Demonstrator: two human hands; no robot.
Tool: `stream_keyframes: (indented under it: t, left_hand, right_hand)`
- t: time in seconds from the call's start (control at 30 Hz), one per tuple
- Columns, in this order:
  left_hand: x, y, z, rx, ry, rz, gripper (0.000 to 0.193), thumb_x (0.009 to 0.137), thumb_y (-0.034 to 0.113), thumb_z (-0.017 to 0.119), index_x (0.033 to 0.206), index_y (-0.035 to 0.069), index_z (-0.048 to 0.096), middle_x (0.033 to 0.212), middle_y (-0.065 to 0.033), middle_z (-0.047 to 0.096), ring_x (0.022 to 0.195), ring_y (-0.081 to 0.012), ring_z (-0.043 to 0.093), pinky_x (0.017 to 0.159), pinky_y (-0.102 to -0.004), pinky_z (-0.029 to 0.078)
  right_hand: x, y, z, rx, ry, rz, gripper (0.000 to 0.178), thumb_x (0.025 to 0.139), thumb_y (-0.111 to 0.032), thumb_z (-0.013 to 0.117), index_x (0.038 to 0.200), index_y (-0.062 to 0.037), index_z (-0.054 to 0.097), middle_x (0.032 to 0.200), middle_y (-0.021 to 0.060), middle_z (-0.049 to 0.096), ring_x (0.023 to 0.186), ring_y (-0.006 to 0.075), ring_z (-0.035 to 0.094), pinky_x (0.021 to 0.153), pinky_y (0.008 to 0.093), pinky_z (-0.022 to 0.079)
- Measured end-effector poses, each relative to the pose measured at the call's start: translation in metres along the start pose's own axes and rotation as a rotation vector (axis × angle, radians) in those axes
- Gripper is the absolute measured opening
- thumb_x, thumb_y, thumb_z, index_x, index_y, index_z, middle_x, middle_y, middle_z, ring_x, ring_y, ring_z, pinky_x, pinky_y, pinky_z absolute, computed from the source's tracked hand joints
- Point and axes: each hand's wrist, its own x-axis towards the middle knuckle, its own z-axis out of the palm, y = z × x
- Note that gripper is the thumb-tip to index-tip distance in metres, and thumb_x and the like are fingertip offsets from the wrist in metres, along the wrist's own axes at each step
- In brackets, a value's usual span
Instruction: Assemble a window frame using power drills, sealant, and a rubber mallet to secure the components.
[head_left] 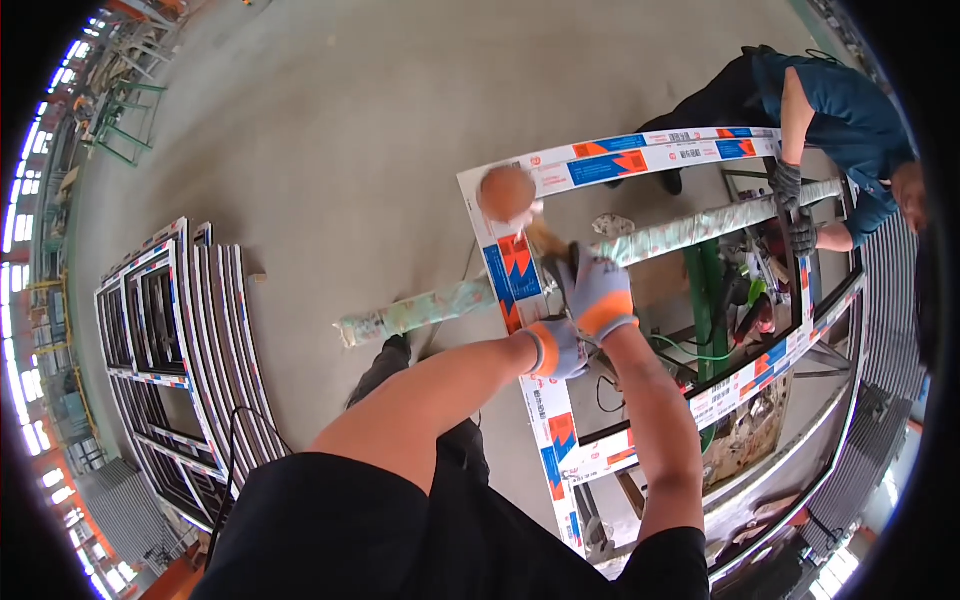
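Observation:
In my right hand, gloved in grey and orange, is the handle of a mallet. Its round brown head is over the far left corner of a large window frame, whose bars are wrapped in white, blue and orange film. My left hand, in a matching glove, is closed on the frame's left bar just beside my right hand; its fingertips are partly hidden. A padded beam wrapped in patterned green material passes beneath the frame.
At the right, a co-worker in dark gloves grips the frame's crossbar. Under the frame are a green metal support, cables and tools. Several frames stand stacked at the left, and a green stand is further off.

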Motion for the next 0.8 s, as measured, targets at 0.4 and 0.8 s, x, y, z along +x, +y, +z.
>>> stream_keyframes:
  t: [0.4, 0.8]
  left_hand:
    - [0.023, 0.001, -0.008, 0.084, -0.126, 0.215, 0.013, 0.083, 0.025, 0.060, 0.086, 0.014, 0.067, 0.078, -0.0041, 0.069, 0.074, -0.0279, 0.069, 0.071, -0.0439, 0.055]
    - [0.026, 0.019, -0.064, 0.060, -0.323, 0.027, 0.041, 0.097, 0.041, 0.045, 0.091, 0.008, 0.069, 0.088, -0.0148, 0.072, 0.084, -0.0312, 0.069, 0.073, -0.0452, 0.051]
  right_hand:
    - [0.032, 0.026, 0.021, 0.146, 0.087, 0.231, 0.041, 0.094, -0.042, 0.050, 0.095, -0.0032, 0.062, 0.087, 0.0230, 0.070, 0.082, 0.0412, 0.067, 0.073, 0.0484, 0.054]
    - [-0.211, 0.130, 0.039, 0.569, 0.512, 1.080, 0.033, 0.096, -0.034, 0.056, 0.094, -0.0020, 0.062, 0.075, 0.0242, 0.066, 0.070, 0.0441, 0.065, 0.060, 0.0508, 0.048]
